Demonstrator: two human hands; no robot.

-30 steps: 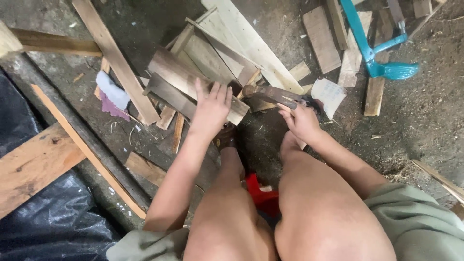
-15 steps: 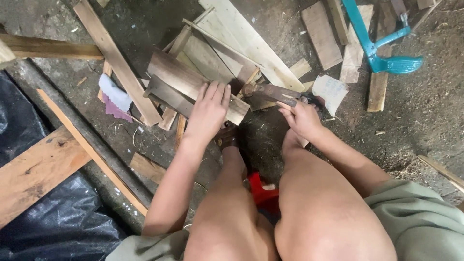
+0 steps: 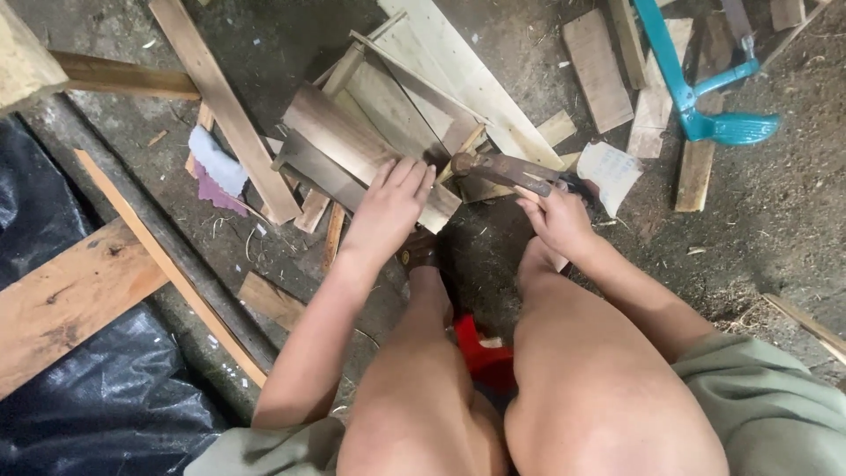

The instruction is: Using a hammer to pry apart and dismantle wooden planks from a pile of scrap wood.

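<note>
The dark wooden board lies on the dirt floor atop a heap of offcuts, right in front of the knees. The left hand presses flat on its near end, fingers stretched out together, gripping nothing. The right hand has its fingers wrapped round the handle of a rusty hammer, whose head sits just beside the board's end. Beyond, a pale plank; far right, a blue clamp; left, black plastic sheeting.

Rough woodwork spot: scrap planks, offcuts on dirt floor, black tarp.
</note>
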